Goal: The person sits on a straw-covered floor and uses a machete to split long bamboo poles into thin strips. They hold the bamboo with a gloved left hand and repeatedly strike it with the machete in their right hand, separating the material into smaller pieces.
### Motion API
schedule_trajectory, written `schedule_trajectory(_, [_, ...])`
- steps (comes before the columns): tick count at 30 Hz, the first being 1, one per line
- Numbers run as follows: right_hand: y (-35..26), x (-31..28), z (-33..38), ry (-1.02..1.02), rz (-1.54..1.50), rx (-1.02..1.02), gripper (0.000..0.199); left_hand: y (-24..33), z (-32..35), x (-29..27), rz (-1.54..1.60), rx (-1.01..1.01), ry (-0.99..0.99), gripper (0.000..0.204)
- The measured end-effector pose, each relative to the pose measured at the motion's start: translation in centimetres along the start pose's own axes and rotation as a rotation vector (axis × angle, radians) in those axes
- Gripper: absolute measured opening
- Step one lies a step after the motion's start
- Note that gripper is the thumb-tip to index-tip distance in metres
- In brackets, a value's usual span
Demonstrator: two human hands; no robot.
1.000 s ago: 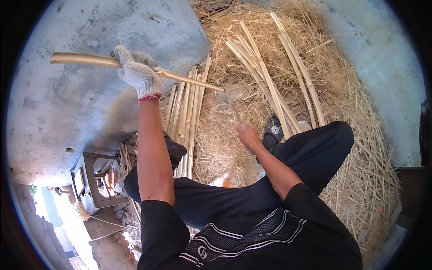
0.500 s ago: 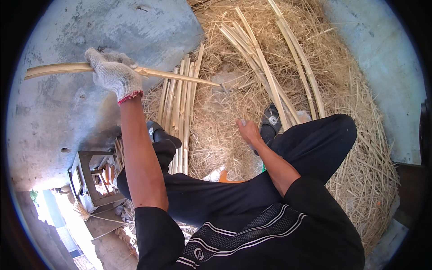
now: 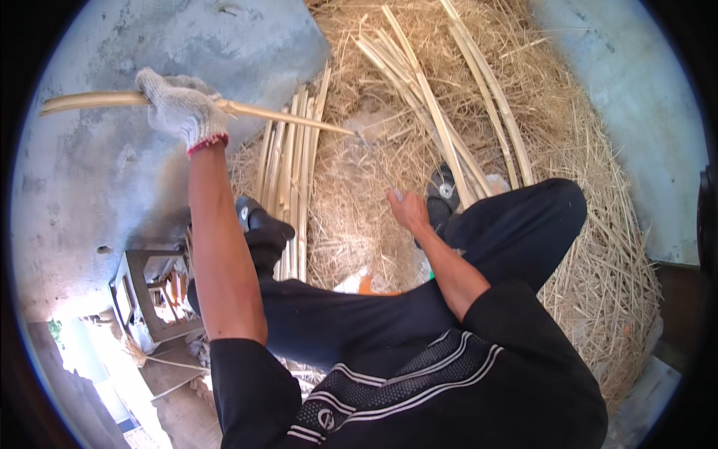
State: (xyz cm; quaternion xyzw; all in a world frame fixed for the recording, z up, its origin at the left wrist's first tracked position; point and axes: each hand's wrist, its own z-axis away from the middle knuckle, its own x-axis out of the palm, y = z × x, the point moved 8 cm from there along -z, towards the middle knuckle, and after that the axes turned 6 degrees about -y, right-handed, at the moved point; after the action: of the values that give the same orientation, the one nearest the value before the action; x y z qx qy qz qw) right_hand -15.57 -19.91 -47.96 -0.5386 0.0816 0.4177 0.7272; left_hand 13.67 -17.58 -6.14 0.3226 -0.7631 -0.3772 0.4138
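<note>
My left hand [image 3: 182,107] wears a whitish knit glove with a red cuff. Its fingers are closed round a long pale strip, apparently split bamboo [image 3: 292,118], held nearly level at the upper left. My bare right hand [image 3: 407,211] is closed in front of my bent knee. A thin, dark, knife-like tool [image 3: 387,178] runs up from it toward the strip's right tip. That tool is faint against the shavings, so its exact kind is unclear. Whether it touches the tip is hard to tell.
Several pale strips [image 3: 303,176] lie beside my left shoe [image 3: 262,217]. More long strips [image 3: 434,105] rest near my right shoe [image 3: 443,193]. Shavings [image 3: 591,247] cover the floor. A grey wall [image 3: 90,179] stands at left, with a wooden frame [image 3: 153,299] below.
Both hands and the strip appear slightly farther left and up, as does most of the scene. The grips look the same, and the strip's tip stays by the tool's far end.
</note>
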Motion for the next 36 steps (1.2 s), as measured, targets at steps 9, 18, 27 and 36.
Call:
schedule_trajectory(9, [0.7,0.1,2.1,0.026,0.074,0.085,0.051,0.4,0.3,-0.7,0.035,0.034,-0.001,0.037])
schedule_trajectory(18, [0.0,1.1,1.6,-0.268,-0.503,0.313,0.048,0.3,-0.2,-2.4,-0.003,0.040,0.090,0.040])
schedule_trajectory(27, [1.9,-0.3,1.9,0.017,0.126,0.192,0.040,-1.1,-1.8,-4.9,-0.007,-0.029,0.121,0.039])
schedule_trajectory(36, [0.4,1.0,0.0,-0.181,-0.191,-0.012,0.033,-1.5,-2.0,-7.0,-0.030,-0.033,0.221,0.039])
